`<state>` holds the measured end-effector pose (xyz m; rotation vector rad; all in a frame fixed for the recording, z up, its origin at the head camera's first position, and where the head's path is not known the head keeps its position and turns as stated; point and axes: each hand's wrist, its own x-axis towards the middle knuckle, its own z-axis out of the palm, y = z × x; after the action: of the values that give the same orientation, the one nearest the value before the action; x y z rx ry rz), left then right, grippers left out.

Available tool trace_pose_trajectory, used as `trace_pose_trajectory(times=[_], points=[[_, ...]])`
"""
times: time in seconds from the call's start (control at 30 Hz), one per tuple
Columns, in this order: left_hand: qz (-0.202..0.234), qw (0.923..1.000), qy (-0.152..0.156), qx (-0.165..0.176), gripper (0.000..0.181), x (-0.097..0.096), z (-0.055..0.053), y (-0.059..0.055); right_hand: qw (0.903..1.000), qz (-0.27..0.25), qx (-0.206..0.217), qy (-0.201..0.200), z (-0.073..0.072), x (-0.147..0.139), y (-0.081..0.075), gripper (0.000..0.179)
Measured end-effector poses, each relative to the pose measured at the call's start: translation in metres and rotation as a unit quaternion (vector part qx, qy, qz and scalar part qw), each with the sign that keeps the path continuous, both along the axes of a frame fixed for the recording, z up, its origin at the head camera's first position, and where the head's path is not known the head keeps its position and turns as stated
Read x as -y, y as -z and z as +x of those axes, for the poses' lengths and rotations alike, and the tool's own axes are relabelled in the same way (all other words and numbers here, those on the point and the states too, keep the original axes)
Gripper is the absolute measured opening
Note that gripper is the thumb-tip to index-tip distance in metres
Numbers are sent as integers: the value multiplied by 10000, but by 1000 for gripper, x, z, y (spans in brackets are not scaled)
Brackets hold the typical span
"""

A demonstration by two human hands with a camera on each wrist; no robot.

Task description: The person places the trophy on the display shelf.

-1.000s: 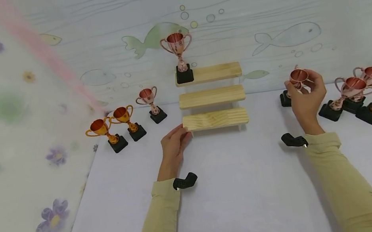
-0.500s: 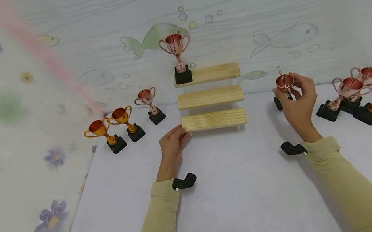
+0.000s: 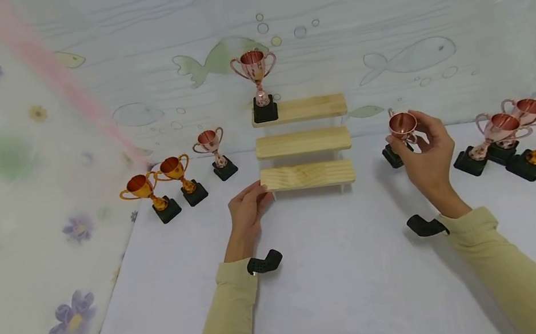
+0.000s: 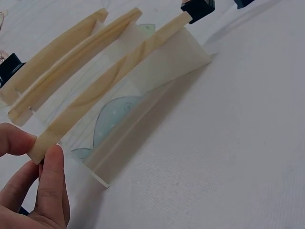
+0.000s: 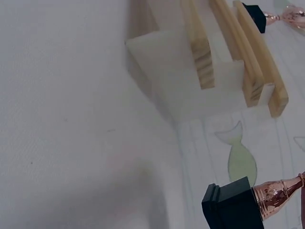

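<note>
My left hand [image 3: 247,210] pinches the left end of the lowest board [image 3: 307,176] of a three-step wooden display stand. Thumb and fingers [image 4: 50,191] meet around that end in the left wrist view. To the right of the stand, my right hand [image 3: 429,157] grips a rose-gold trophy cup [image 3: 403,125] by its cup, thumb at the near side. This trophy's black base [image 5: 234,205] shows low in the right wrist view, while most of its cup is out of that frame. Another rose-gold trophy [image 3: 265,111] stands at the left end of the top board.
Left of the stand are two gold trophies [image 3: 143,187] and a smaller rose-gold trophy [image 3: 211,141]. Several rose-gold and gold trophies [image 3: 501,126] crowd together at the far right. A fish-printed curtain [image 3: 315,67] hangs behind the white table [image 3: 341,271].
My right hand has carried the rose-gold trophy left and slightly nearer, towards the stand. The left hand keeps its hold on the lowest board.
</note>
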<state>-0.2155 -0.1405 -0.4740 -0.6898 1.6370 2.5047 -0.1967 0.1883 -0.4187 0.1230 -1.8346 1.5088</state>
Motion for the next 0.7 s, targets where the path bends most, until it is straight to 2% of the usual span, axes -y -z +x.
trace_pose_trajectory(times=[0.17,0.27,0.4,0.57,0.7], points=[[5,10000,-19,-10,35,0,1,1,9998,40,-106,-183,-6,-3,8,55],[3,10000,-42,-37,36,-2,2,0,9993,142,-184,-305,-7,-3,8,56],[-15,9999,-89,-56,36,-4,3,-2,9980,339,-320,-429,-1,4,-3,56],[25,9998,-186,-93,35,-6,4,-2,9972,243,-450,-549,7,17,-27,54],[-38,9997,-241,-65,35,-6,5,-4,9962,60,-512,-706,0,21,-34,54]])
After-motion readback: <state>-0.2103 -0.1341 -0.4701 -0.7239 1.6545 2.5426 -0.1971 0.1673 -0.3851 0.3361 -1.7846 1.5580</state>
